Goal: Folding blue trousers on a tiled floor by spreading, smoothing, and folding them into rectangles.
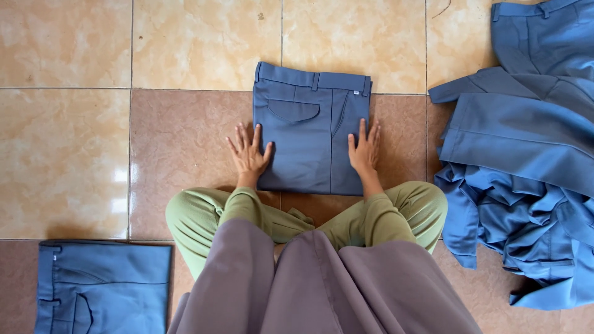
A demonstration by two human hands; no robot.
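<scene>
Both hands lie flat and open on the floor work in front of you. Your left hand point(249, 153) rests with fingers spread at the left edge of the folded trousers point(309, 130), its thumb lapping onto the cloth and the rest of the palm on the tile. Your right hand point(365, 148) sits at the trousers' right edge, fingers together and pointing away from you, pressing on the fabric's border. Neither hand grips anything; both are released and laid flat.

Between your hands the trousers lie as a neat blue rectangle, waistband at the far side and a flap pocket showing just below it. They rest on the tiled floor point(185, 142), straddling a brown tile and the beige ones beyond, with the near edge just ahead of your crossed legs in green sleeves and cuffs.

Off to your right, well apart from the right hand, a heap of unfolded blue trousers point(526, 185) spreads across the floor, rumpled at its near end. At your near left, beside your knee, a second folded pair point(102, 287) lies flat, partly cut off by the picture's lower edge.
</scene>
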